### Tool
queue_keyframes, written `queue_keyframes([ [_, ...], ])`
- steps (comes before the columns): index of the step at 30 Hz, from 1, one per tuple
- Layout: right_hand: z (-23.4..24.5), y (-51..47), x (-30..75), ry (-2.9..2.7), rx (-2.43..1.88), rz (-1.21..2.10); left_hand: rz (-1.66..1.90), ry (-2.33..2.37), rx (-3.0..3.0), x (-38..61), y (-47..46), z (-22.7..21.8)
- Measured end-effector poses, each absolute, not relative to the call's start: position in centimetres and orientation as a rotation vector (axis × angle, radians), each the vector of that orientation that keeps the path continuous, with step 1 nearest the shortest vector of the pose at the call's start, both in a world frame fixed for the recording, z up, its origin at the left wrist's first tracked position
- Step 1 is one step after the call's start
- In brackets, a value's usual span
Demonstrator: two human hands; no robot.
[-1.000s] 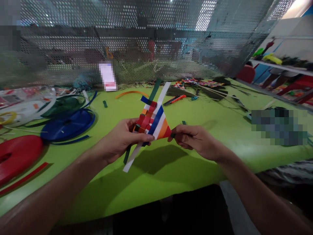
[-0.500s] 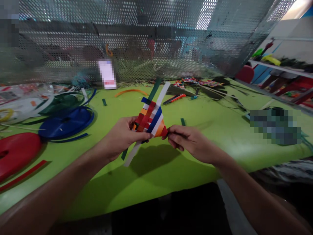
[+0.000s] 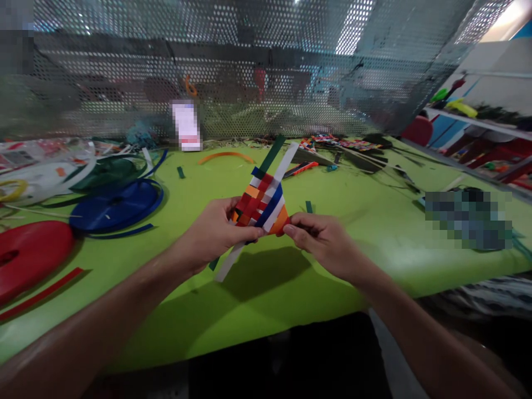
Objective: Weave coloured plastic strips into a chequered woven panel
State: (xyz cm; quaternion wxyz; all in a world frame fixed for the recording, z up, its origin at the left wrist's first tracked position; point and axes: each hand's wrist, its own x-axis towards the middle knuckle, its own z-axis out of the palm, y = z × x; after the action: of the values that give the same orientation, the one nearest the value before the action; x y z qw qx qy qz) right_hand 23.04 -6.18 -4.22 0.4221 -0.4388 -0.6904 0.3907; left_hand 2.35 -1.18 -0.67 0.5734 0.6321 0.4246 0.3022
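Note:
Between my hands, above the green tabletop [image 3: 332, 299], is a woven ribbon fish [image 3: 260, 202] in red, orange, white and blue. Green and white ribbon ends stick out from it at the top and at the lower left. My left hand [image 3: 220, 224] is closed on its left and lower side, thumb across the front. The thumb and fingers of my right hand [image 3: 316, 235] pinch the pointed red tip at the right. What lies behind the weave, including some of my left fingers, is hidden.
At the left lie a blue ribbon roll [image 3: 116, 208], a red ribbon roll [image 3: 37, 257] and a green ribbon roll [image 3: 106, 172]. An orange-handled cutter [image 3: 301, 169] rests behind the fish. A phone [image 3: 186, 124] leans on the perforated metal panel [image 3: 266, 66].
My right thumb and fingers have shifted further onto the red tip, covering more of it. The weave has turned slightly, showing more of its checked face.

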Motion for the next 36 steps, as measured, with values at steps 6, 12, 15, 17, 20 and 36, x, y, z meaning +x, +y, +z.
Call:
queue_keyframes([
  [6, -4.3, -6.2, 22.0, -1.598, -1.164, 0.936, 0.712, 0.968, 1.492, 2.4, -1.3, -0.7],
  [12, -4.0, -6.4, 21.6, -1.646, -1.113, 0.901, 0.763, 0.960, 1.492, 2.6, -1.6, -0.6],
  [15, -4.1, -6.4, 21.6, -1.680, -1.083, 0.939, 0.765, 0.983, 1.459, 2.6, -1.7, -0.3],
  [17, -4.1, -6.3, 21.9, -1.694, -1.067, 0.990, 0.747, 0.985, 1.426, 2.5, -1.7, -0.1],
  [20, -4.1, -6.3, 22.5, -1.713, -1.056, 1.054, 0.694, 0.956, 1.386, 2.3, -1.6, 0.0],
  [36, -4.6, -6.1, 23.2, -1.648, -0.842, 1.246, 0.578, 0.886, 1.388, 1.8, -1.5, -0.1],
])
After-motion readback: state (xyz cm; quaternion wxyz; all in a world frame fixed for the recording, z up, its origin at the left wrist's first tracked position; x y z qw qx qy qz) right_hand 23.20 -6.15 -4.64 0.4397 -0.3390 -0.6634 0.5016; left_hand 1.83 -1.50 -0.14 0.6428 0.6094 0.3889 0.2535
